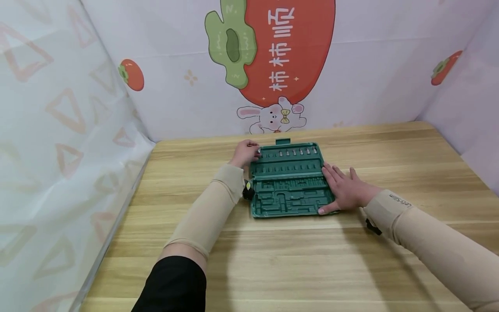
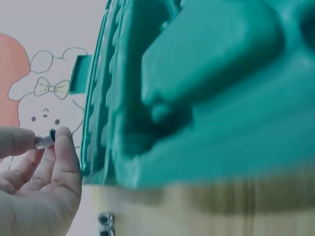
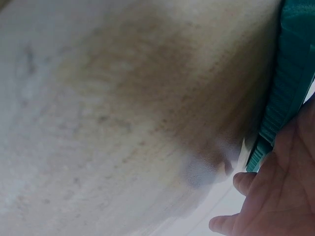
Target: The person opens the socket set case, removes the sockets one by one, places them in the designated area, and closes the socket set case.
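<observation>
A green tool case [image 1: 286, 175] lies unfolded on the wooden table, its moulded slots facing up. Several small silver sockets [image 1: 301, 151] fill the right part of its far row. At the far left corner of the case, my left hand [image 1: 245, 152] pinches a short knurled metal socket [image 2: 44, 140] between thumb and fingertips, seen in the left wrist view. My right hand [image 1: 346, 189] is spread along the right side of the case, fingers straight at the edge and thumb over the near corner.
Two more metal sockets [image 2: 106, 223] stand on the table near the case's left side, in the left wrist view. A latch tab [image 1: 283, 141] sticks out from the far edge of the case. Behind the table hangs a printed cloth [image 1: 175, 99].
</observation>
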The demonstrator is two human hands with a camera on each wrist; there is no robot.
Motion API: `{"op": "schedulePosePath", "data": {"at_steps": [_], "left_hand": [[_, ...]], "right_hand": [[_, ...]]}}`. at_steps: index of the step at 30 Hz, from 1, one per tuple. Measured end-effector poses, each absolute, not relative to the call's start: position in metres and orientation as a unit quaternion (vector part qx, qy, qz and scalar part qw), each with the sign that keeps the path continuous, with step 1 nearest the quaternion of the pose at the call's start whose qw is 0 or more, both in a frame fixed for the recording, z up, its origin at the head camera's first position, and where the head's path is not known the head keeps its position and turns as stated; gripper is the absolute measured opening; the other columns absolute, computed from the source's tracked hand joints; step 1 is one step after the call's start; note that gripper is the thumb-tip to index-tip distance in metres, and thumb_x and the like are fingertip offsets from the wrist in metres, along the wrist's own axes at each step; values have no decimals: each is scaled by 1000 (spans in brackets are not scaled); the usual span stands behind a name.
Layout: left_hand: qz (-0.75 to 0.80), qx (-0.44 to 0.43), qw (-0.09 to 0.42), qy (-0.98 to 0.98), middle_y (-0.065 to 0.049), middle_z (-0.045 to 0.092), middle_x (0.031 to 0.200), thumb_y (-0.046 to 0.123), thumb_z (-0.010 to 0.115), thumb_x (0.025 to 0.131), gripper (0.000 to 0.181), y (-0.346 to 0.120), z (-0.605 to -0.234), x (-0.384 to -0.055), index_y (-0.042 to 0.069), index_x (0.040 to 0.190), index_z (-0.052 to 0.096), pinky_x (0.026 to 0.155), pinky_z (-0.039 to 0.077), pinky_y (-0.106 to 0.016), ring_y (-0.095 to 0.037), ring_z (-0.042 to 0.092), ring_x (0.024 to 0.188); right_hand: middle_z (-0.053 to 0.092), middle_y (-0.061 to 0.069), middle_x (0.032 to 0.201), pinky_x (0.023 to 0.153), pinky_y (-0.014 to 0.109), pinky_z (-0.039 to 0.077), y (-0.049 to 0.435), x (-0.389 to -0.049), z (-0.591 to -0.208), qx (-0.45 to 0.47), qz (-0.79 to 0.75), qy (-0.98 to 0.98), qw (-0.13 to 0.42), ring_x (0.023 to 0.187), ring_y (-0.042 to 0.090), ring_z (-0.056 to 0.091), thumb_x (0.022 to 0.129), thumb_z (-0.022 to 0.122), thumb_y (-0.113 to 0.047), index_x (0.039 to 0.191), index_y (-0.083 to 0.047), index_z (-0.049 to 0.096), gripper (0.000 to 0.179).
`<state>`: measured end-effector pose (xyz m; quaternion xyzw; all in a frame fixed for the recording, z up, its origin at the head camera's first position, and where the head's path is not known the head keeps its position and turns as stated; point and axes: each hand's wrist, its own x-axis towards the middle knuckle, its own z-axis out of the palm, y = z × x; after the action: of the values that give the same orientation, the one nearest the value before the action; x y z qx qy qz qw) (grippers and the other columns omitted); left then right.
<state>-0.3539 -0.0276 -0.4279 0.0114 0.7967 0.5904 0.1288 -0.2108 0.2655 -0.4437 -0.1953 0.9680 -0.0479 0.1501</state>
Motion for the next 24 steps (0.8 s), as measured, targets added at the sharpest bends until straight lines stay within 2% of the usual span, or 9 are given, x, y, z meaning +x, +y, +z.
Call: {"op": "schedulePosePath", "data": {"at_steps": [8, 13, 18, 24], "left_hand": [[588, 6, 122, 799, -14, 57, 122, 13, 50, 102, 29, -44, -428, -357, -4, 125, 54, 85, 52, -37, -26, 61, 101], [600, -9, 122, 790, -16, 56, 120, 12, 50, 101, 31, -54, -429, -358, -5, 127, 52, 86, 52, -37, -28, 61, 103], [615, -21, 122, 779, -17, 56, 115, 12, 50, 101, 33, -65, -431, -359, -7, 129, 51, 81, 52, -37, -30, 61, 98], [602, -47, 122, 788, -15, 58, 114, 12, 51, 101, 32, -83, -434, -363, -6, 127, 54, 78, 50, -35, -24, 59, 92]], "right_hand": [[3, 28, 156, 100, 76, 3, 265, -211, -443, -200, -47, 968, 145, 141, 48, 7, 68, 50, -87, 149, 11, 8, 134], [4, 29, 156, 101, 74, 2, 266, -210, -441, -208, -46, 967, 140, 142, 47, 5, 70, 50, -86, 149, 12, 8, 133], [3, 30, 156, 101, 74, 2, 266, -209, -440, -208, -49, 966, 143, 141, 48, 5, 69, 50, -87, 149, 12, 8, 133], [3, 29, 156, 101, 74, 2, 266, -209, -442, -207, -49, 967, 142, 141, 48, 5, 69, 49, -87, 149, 12, 8, 133]]}}
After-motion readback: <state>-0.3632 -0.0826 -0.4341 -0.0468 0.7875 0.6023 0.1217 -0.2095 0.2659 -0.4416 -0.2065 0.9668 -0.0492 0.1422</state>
